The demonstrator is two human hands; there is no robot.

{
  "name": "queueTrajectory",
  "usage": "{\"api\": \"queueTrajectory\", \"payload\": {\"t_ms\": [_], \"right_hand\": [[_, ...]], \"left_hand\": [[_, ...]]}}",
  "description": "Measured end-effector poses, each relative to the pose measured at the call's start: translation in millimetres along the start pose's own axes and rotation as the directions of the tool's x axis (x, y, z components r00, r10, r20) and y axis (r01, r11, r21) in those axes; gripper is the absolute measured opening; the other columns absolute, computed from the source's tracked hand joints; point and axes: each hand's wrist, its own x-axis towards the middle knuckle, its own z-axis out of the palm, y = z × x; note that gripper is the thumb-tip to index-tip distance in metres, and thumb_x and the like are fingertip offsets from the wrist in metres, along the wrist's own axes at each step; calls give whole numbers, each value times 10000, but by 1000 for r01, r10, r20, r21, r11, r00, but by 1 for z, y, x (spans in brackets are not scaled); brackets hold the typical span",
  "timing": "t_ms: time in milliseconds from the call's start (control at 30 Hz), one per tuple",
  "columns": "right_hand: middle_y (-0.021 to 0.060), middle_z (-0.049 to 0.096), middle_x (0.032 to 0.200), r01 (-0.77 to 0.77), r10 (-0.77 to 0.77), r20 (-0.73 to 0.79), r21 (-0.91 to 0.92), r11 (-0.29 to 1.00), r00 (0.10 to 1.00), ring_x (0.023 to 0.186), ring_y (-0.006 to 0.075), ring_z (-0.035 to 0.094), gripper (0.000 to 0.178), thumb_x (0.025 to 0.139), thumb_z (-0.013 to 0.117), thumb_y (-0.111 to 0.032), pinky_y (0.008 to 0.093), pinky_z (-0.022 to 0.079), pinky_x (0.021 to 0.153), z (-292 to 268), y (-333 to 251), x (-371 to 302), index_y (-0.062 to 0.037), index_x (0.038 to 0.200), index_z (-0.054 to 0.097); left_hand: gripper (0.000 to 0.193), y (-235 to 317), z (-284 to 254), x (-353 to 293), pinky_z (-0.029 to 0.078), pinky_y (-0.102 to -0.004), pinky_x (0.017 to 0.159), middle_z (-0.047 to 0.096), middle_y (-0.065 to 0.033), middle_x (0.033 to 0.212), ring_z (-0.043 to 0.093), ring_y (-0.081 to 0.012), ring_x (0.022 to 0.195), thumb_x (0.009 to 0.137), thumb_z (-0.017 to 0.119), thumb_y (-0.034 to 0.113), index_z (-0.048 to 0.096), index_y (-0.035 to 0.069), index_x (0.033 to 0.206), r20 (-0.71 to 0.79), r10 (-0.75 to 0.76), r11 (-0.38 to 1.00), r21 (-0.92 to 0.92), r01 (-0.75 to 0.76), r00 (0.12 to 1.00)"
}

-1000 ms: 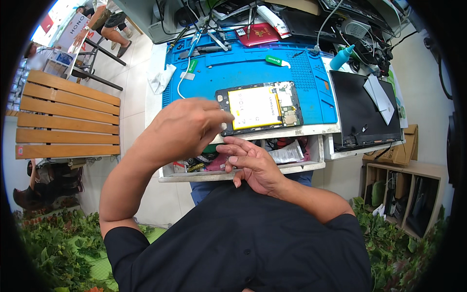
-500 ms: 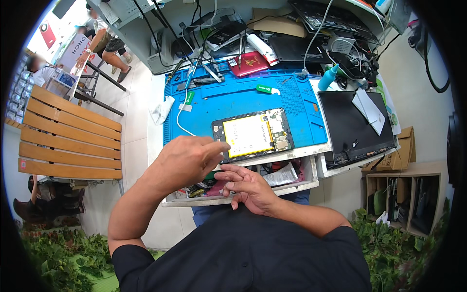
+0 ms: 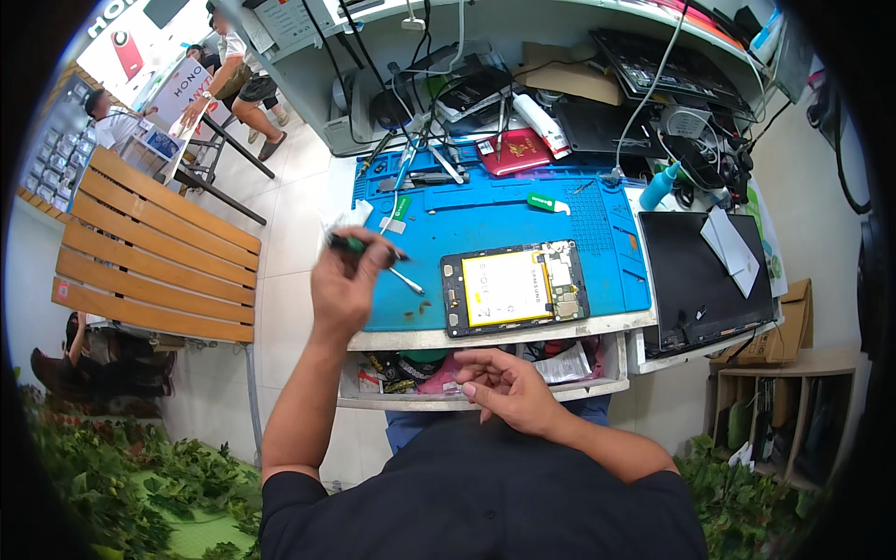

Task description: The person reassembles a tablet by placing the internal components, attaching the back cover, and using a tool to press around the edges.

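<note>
My left hand (image 3: 342,291) is raised over the left edge of the blue mat (image 3: 439,224), its fingers closed round a slim green-and-black tool (image 3: 349,245). The tool's dark end points right; its exact kind is unclear. Below and to the right of it, a white cable (image 3: 408,281) ends on the mat. An opened tablet (image 3: 513,287) lies at the mat's front edge, its white battery with yellow borders and its circuit board exposed. My right hand (image 3: 509,390) hovers over the pulled-out drawer (image 3: 392,404), empty, with fingers loosely bent and apart.
A dark laptop screen panel (image 3: 695,271) with white papers lies at the right, below a blue bottle (image 3: 659,187). Tools, cables, a red booklet (image 3: 513,152) and electronics crowd the back. A wooden slatted bench (image 3: 159,247) stands at the left; people are beyond it.
My left hand has moved left and up from the tablet, and the green-and-black tool now shows in it. My right hand stays over the drawer. The whole view has shifted.
</note>
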Motion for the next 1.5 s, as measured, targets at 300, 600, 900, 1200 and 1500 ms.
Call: {"api": "queueTrajectory", "payload": {"t_ms": [300,600,900,1200,1500], "right_hand": [[49,757,862,119,-119,21,-366,923,993,726,73,662,167,1062,777,-156,258,518,642,-6,-4,-1,4,1109,772],[67,687,751,146,-166,-3,-461,876,986,670,128,646,198,1066,768,-163,327,501,614,-7,-3,4,-5,947,758],[123,702,838,290,-309,131,-781,553,942,703,259,686,122,993,823,-103,375,524,620,-28,-6,-5,-14,960,747],[115,755,906,115,-188,-53,-620,776,981,784,153,697,147,1015,810,-100,293,532,694,-30,-5,-5,25,976,743],[147,741,1181,88,-130,-47,-513,854,990,980,156,730,409,1037,626,49,307,615,850,-26,-3,3,23,1444,645]], "left_hand": [[683,-22,2,63,655,-288,842,728,-122,1070,755,-152,945,1094,706,72,294,4,1636,-158,98,972,229,-60,983],[867,-39,11,31,647,-317,860,787,-109,1079,804,-185,925,1011,804,42,278,98,1697,96,127,847,507,-158,987],[832,-21,-37,76,654,-305,898,749,-145,1130,781,-170,974,1055,708,-16,195,70,1704,-229,226,932,334,-142,947],[735,-71,-62,145,646,-278,863,747,-174,1165,781,-175,983,1054,721,-10,257,25,1623,-280,259,931,327,-161,924],[592,-110,-50,161,643,-374,832,795,-109,1049,830,-274,931,1022,752,42,389,111,1484,-174,250,851,509,-130,953]]}}
